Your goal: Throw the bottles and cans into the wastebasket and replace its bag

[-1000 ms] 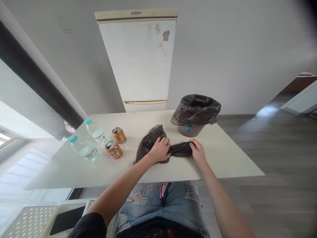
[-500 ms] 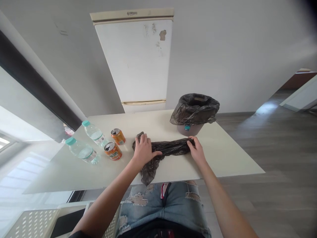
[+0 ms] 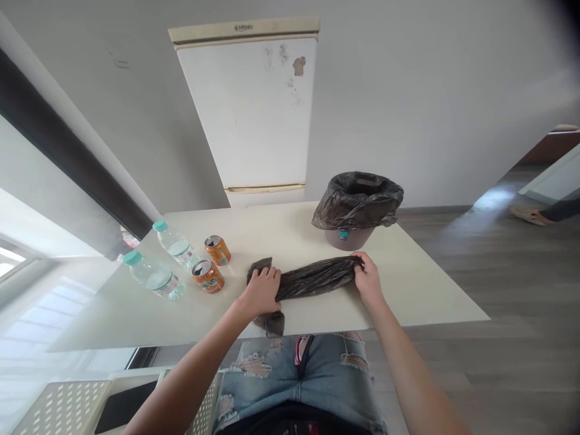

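Observation:
A black plastic garbage bag [image 3: 317, 278] stretches between my two hands just over the front of the white table. My left hand [image 3: 263, 291] is closed around its left part, with loose folds sticking out above and below the fingers. At the other end, my right hand [image 3: 368, 279] pinches the bag's tip between thumb and fingers. Behind the right hand stands a trash can [image 3: 348, 239] lined with a black bag [image 3: 353, 208] folded over its rim. Two orange drink cans [image 3: 208, 278] are left of my left hand.
Two clear plastic bottles with teal caps [image 3: 156, 278] stand at the table's left. A white fridge [image 3: 249, 115] is behind the table [image 3: 421, 296]. At the far right, a person's foot [image 3: 530, 214] shows on the floor. A perforated white basket [image 3: 61, 408] sits at lower left.
The bag is pulled straighter and narrower between my hands. My left fingers have closed around it, and my right hand has shifted slightly right. A person's foot has appeared at the right.

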A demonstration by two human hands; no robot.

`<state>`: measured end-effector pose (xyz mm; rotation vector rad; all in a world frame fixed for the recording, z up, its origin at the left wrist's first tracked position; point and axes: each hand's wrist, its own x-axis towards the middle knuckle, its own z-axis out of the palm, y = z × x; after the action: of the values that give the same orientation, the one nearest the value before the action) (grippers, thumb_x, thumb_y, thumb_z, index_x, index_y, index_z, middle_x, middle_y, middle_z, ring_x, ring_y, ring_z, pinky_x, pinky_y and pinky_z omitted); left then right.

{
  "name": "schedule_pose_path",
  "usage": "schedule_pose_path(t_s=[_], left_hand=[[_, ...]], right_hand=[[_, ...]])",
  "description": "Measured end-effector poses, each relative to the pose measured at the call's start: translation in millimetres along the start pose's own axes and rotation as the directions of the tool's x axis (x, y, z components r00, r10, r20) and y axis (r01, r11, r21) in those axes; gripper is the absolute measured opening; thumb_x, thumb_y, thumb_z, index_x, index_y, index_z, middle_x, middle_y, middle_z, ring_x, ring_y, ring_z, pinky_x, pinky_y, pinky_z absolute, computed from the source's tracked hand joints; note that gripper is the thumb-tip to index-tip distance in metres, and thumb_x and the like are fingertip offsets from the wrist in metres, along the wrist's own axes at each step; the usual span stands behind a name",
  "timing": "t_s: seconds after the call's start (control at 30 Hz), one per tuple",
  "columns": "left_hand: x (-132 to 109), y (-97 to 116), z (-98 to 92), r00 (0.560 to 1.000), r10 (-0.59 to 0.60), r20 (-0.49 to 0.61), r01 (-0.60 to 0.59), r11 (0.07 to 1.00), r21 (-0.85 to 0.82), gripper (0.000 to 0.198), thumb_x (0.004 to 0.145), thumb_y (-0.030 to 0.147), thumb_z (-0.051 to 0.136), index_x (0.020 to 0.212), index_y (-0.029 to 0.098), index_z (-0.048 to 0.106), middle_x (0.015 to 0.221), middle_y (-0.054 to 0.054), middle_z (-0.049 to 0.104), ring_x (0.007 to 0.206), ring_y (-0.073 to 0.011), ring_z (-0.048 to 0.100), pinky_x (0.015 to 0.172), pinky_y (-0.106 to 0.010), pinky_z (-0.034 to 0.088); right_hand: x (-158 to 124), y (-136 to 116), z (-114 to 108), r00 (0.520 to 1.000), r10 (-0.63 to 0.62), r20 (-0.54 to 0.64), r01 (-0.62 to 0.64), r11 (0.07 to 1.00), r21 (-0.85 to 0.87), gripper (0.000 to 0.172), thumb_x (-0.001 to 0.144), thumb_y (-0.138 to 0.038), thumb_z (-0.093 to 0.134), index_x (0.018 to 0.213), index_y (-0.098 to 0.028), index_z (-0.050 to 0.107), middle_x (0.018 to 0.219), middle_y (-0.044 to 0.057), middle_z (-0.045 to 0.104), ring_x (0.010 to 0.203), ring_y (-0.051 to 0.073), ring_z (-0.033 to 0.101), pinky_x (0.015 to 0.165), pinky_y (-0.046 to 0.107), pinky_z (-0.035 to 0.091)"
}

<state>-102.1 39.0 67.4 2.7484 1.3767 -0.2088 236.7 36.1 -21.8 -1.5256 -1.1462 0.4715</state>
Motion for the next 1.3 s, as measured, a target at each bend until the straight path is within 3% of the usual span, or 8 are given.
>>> schedule_pose_path(t_s=[0.23, 0.4, 0.53, 0.63, 0.7, 0.83, 1.07, 1.3], left_hand=[[-10.2, -28.8, 0.8, 0.989, -0.146, -0.019, 0.147, 0.984, 0.097, 0.036, 0.083, 0.012, 0.065, 0.119, 0.013, 0.065, 0.128, -0.019, 0.065, 0.125, -0.0378, 0.058, 0.102, -0.05, 0.046], [-28.1, -28.1, -7.0, 0.95, -0.308, -0.049, 0.312, 0.939, 0.147, 0.051, 0.082, 0.007, 0.069, 0.131, -0.001, 0.061, 0.128, -0.03, 0.064, 0.122, -0.0436, 0.061, 0.101, -0.054, 0.049], [-21.6, 23.2, -22.9, 0.925, -0.264, -0.272, 0.29, 0.955, 0.057, 0.096, 0.081, 0.041, 0.085, 0.157, 0.004, 0.041, 0.159, -0.032, 0.046, 0.149, -0.0492, 0.041, 0.121, -0.061, 0.035], [12.5, 80.6, -26.7, 0.923, -0.015, -0.386, -0.004, 0.999, -0.049, 0.096, 0.095, 0.064, 0.062, 0.164, 0.006, 0.03, 0.168, -0.027, 0.037, 0.159, -0.0421, 0.031, 0.128, -0.057, 0.029], [43.9, 112.6, -20.0, 0.893, 0.191, -0.407, -0.223, 0.974, -0.031, 0.098, 0.101, 0.069, 0.046, 0.166, -0.001, 0.025, 0.173, -0.026, 0.029, 0.162, -0.0381, 0.026, 0.131, -0.051, 0.027], [98.4, 140.9, 10.2, 0.877, 0.34, -0.339, -0.337, 0.939, 0.07, 0.099, 0.103, 0.071, 0.034, 0.164, -0.007, 0.026, 0.172, -0.028, 0.03, 0.16, -0.0422, 0.029, 0.13, -0.059, 0.024], [124.3, 121.2, 51.4, 0.935, 0.238, -0.263, -0.22, 0.971, 0.096, 0.083, 0.107, 0.054, 0.04, 0.165, -0.004, 0.028, 0.171, -0.029, 0.03, 0.162, -0.0445, 0.022, 0.129, -0.064, 0.023], [108.5, 93.4, 60.1, 0.953, 0.233, -0.193, -0.253, 0.964, -0.087, 0.088, 0.108, 0.065, 0.021, 0.167, 0.001, 0.028, 0.175, -0.023, 0.021, 0.165, -0.0362, 0.017, 0.133, -0.056, 0.02]], right_hand=[[-0.8, 11.4, -4.0, 0.987, 0.025, -0.16, -0.041, 0.995, -0.095, 0.025, 0.075, -0.026, 0.043, 0.09, -0.022, 0.063, 0.097, 0.008, 0.066, 0.095, 0.027, 0.059, 0.092, 0.039, 0.044], [0.7, 7.7, -4.0, 0.989, 0.031, -0.143, -0.05, 0.99, -0.133, 0.023, 0.073, -0.027, 0.046, 0.088, -0.023, 0.062, 0.095, 0.008, 0.063, 0.093, 0.028, 0.058, 0.092, 0.041, 0.044], [-0.7, 3.3, -3.7, 0.992, 0.028, -0.123, -0.048, 0.986, -0.161, 0.021, 0.076, -0.029, 0.046, 0.089, -0.023, 0.061, 0.097, 0.009, 0.062, 0.094, 0.028, 0.058, 0.091, 0.041, 0.045], [-3.0, 0.7, -3.2, 0.994, 0.014, -0.104, -0.03, 0.988, -0.154, 0.021, 0.079, -0.03, 0.044, 0.091, -0.023, 0.06, 0.098, 0.009, 0.066, 0.094, 0.027, 0.059, 0.089, 0.039, 0.045], [-4.2, -1.7, -3.1, 0.996, 0.022, -0.084, -0.034, 0.99, -0.14, 0.021, 0.081, -0.031, 0.042, 0.092, -0.023, 0.058, 0.092, 0.007, 0.067, 0.087, 0.025, 0.059, 0.084, 0.037, 0.045], [-4.8, -8.4, -3.0, 1.0, 0.029, 0.002, -0.028, 0.985, -0.169, 0.022, 0.086, -0.033, 0.04, 0.092, -0.023, 0.059, 0.085, 0.006, 0.069, 0.076, 0.023, 0.058, 0.074, 0.033, 0.044], [-6.7, -12.8, 4.0, 0.968, -0.065, 0.244, 0.146, 0.934, -0.327, 0.018, 0.089, -0.026, 0.038, 0.08, -0.026, 0.054, 0.074, 0.002, 0.063, 0.068, 0.021, 0.054, 0.068, 0.03, 0.039], [-7.0, -11.8, 6.6, 0.973, -0.087, 0.212, 0.169, 0.899, -0.404, 0.019, 0.094, -0.023, 0.036, 0.085, -0.026, 0.053, 0.071, 0.002, 0.058, 0.064, 0.022, 0.051, 0.065, 0.031, 0.033]])
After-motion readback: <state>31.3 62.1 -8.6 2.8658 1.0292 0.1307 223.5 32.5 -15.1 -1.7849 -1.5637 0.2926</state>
